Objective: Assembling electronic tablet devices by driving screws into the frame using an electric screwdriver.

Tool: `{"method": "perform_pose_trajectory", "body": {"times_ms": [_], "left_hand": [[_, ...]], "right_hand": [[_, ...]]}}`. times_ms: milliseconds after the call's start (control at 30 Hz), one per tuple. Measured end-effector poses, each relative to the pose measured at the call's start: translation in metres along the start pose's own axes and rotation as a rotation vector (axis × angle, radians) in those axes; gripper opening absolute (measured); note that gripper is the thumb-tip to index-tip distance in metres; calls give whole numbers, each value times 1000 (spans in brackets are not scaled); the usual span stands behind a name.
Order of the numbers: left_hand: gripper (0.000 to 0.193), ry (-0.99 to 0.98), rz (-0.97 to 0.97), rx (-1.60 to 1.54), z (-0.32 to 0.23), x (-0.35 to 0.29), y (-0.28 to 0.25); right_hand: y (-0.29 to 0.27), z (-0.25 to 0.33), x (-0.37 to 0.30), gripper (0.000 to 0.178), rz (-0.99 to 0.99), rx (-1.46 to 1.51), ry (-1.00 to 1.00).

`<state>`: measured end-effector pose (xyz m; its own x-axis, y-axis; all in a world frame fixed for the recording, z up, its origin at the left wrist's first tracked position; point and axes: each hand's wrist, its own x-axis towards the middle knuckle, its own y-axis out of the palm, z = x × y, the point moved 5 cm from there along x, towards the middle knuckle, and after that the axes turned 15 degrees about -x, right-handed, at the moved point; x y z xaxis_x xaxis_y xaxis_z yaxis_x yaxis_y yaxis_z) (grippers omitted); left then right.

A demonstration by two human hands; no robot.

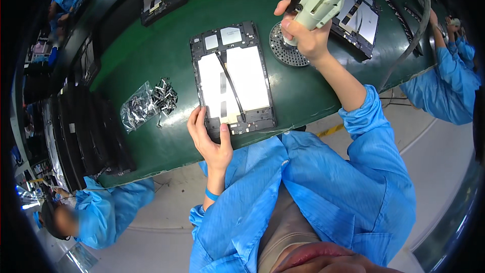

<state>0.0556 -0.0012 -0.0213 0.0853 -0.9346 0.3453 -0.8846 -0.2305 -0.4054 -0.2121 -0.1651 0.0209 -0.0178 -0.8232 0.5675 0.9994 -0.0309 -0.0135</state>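
Observation:
An opened tablet (248,77) lies on the green table in front of me, its two large pale battery panels and black ribbon cables facing up. My left hand (213,146) rests against its lower left corner, thumb on the bottom edge and fingers spread along the side. Up and to the right, my right hand (310,40) is wrapped round a pale electric screwdriver (317,6). The tool points down over a round perforated screw tray (284,50). Its tip is hidden behind the hand, so I cannot tell whether it touches the tray.
Small loose parts (165,96) lie beside a clear plastic bag (137,107) on the left. Other opened tablets (365,23) sit at the right and far left. A stack of black casings (96,131) stands at the left edge. The cable (422,25) hangs at right; co-workers sit both sides.

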Motion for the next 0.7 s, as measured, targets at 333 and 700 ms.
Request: {"method": "perform_pose_trajectory", "body": {"times_ms": [333, 700], "left_hand": [[44, -17, -46, -4, 0, -1, -2], [43, -20, -47, -7, -2, 1, 1]], "right_hand": [[-12, 1, -3, 51, 11, -75, 39], [-15, -4, -9, 47, -79, 24, 9]]}}
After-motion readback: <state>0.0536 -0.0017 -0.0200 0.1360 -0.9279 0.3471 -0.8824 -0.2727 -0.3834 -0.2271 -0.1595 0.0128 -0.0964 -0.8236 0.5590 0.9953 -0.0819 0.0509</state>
